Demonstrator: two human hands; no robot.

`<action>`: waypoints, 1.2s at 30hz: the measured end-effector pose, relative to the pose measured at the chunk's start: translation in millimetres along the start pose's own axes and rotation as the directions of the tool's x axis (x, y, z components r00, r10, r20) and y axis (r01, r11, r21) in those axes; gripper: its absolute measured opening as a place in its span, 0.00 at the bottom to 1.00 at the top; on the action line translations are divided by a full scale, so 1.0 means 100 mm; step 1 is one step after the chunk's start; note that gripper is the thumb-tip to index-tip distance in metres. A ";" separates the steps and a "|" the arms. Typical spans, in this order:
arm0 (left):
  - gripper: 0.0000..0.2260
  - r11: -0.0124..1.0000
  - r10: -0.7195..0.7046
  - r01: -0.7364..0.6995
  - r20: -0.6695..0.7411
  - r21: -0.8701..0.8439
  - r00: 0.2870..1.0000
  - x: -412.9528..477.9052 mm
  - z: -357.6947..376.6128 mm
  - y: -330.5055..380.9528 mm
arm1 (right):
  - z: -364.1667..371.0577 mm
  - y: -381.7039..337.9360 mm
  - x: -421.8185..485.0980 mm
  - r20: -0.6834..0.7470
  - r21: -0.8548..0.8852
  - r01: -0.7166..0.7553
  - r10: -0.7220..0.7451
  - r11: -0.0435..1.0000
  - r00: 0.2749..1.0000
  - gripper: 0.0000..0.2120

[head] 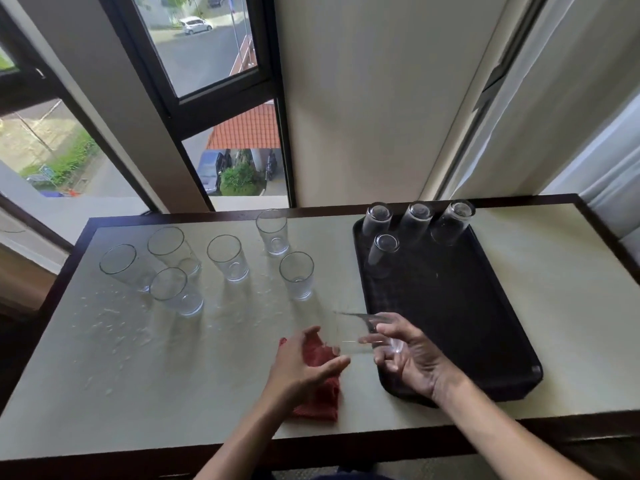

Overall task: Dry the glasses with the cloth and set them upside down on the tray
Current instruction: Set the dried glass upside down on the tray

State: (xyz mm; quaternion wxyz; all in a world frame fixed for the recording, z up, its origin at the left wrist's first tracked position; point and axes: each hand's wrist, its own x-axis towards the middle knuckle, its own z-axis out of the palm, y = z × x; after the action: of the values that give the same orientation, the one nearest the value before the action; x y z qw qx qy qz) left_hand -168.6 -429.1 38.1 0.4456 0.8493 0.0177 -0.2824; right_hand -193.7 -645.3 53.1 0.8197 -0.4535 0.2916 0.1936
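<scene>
My right hand (412, 358) grips a clear glass (356, 332) lying on its side in the air, its mouth toward the left, just left of the black tray (485, 323). My left hand (304, 365) holds the red cloth (320, 386) against its palm, next to the glass's mouth, with the cloth hanging down to the table. Several glasses (415, 223) stand upside down at the tray's far end. Several upright glasses (228, 258) stand on the wet left half of the table.
The beige table (554, 306) has a dark raised border and water drops (114, 327) on its left part. Behind it are windows and a wall. The tray's near half is bare.
</scene>
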 end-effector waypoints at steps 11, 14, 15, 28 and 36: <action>0.56 0.719 -0.239 0.248 -0.105 0.649 0.965 0.16 0.25 -0.20 | -0.50 -1.43 0.48 -0.136 -0.961 -0.019 -0.413 0.275 0.901 0.17; 0.55 0.714 -0.224 0.236 -0.105 0.659 0.969 0.15 0.23 -0.27 | -0.50 -1.61 0.67 -0.116 -0.987 -0.051 -0.450 0.155 0.885 0.16; 0.55 0.720 -0.217 0.234 -0.108 0.654 0.970 0.15 0.22 -0.29 | -0.50 -1.64 0.74 -0.109 -0.991 -0.058 -0.462 0.123 0.880 0.15; 0.55 0.712 -0.182 0.230 -0.141 0.663 0.973 0.14 0.24 -0.35 | -0.74 -1.41 1.10 -0.175 -0.976 -0.054 -0.620 0.209 0.764 0.36; 0.54 0.688 -0.155 0.216 -0.150 0.693 0.976 0.14 0.24 -0.37 | -0.68 -0.79 0.73 -0.395 -0.841 0.096 -0.726 0.532 0.563 0.39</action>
State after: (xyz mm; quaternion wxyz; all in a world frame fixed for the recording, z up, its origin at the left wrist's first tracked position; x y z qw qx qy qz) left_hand -178.7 -428.0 -7.3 0.0557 0.9592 0.0119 -0.2771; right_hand -113.3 -740.2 26.1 0.3966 -0.8407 0.3487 -0.1194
